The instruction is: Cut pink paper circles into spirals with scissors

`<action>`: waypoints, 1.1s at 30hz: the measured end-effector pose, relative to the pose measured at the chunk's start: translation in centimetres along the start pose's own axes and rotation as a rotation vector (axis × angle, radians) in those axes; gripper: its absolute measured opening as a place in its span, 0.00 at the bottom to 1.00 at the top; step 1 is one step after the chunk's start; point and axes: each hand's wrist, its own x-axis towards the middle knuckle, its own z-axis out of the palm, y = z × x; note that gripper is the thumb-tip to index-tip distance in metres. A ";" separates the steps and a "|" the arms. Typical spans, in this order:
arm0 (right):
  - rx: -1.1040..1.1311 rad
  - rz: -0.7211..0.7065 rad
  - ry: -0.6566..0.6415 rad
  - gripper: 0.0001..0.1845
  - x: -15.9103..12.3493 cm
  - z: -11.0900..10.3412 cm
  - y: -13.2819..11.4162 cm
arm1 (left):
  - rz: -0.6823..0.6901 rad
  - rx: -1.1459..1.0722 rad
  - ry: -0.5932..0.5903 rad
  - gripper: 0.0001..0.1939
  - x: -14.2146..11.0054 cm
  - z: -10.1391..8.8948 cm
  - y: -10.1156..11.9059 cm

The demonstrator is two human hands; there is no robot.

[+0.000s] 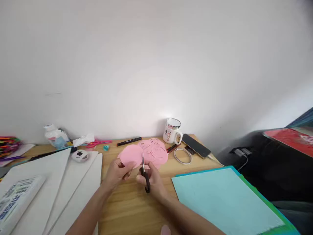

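Note:
My left hand [119, 171] pinches the lower edge of a round pink paper disc [131, 155], held up above the table. In my right hand [154, 179] is a pair of scissors [146, 182] with black handles, my fingers wrapped round them. The blades point up and away from me, close by the disc's right edge; whether they touch the paper I cannot tell. Behind both hands, a loose pile of pink paper spirals and rings [156, 151] lies on the wooden table, partly covered by the disc and my fingers.
Along the wall stand a white mug [171, 133], a black marker [129, 141] and a phone [197, 146] on a cable. A roll of tape [183, 156] lies nearby. Blue sheets [220, 195] are at the right; white sheets [80, 195] and a white packet [19, 199] at the left.

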 end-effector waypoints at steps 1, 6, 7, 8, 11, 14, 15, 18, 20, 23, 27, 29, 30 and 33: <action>-0.001 0.007 0.003 0.26 -0.1 0.0 0.0 | -0.003 -0.011 0.005 0.19 0.1 0.0 -0.1; -0.002 0.005 0.020 0.26 -0.2 -0.2 0.3 | 0.019 -0.045 0.011 0.18 0.3 -0.2 -0.6; 0.000 -0.001 0.021 0.26 -0.2 -0.3 0.4 | 0.029 -0.047 0.010 0.18 0.3 -0.2 -0.7; 0.003 -0.006 0.019 0.26 -0.2 -0.3 0.5 | 0.037 -0.051 0.010 0.18 0.2 -0.2 -0.7; 0.003 -0.006 0.004 0.26 -0.2 -0.4 0.6 | 0.057 -0.078 0.018 0.19 0.2 -0.2 -0.7; -0.019 -0.013 0.002 0.24 -0.2 -0.5 0.7 | 0.082 -0.106 0.016 0.18 0.1 -0.2 -0.5; -0.024 -0.019 0.001 0.23 -0.2 -0.5 0.8 | 0.091 -0.114 0.018 0.17 0.1 -0.2 -0.5; -0.019 -0.033 -0.007 0.23 -0.2 -0.6 1.0 | 0.106 -0.137 0.025 0.17 0.1 -0.2 -0.3; -0.013 -0.029 -0.004 0.23 -0.2 -0.7 1.2 | 0.094 -0.157 0.030 0.17 0.1 -0.2 -0.2; -0.005 -0.003 0.002 0.24 -0.3 -0.6 1.5 | 0.061 -0.184 0.024 0.17 0.0 -0.1 -0.1; -0.005 0.024 -0.009 0.24 -0.4 -0.5 1.4 | 0.037 -0.156 0.024 0.17 -0.1 0.0 -0.2; -0.005 0.027 -0.010 0.25 -0.4 -0.4 1.1 | 0.035 -0.130 0.020 0.18 0.0 -0.1 -0.3; -0.004 0.025 -0.008 0.25 -0.4 -0.4 0.9 | 0.035 -0.117 0.014 0.18 0.0 -0.1 -0.3; -0.002 0.007 -0.001 0.27 -0.3 -0.4 0.4 | 0.027 -0.086 -0.023 0.17 0.0 -0.3 -0.5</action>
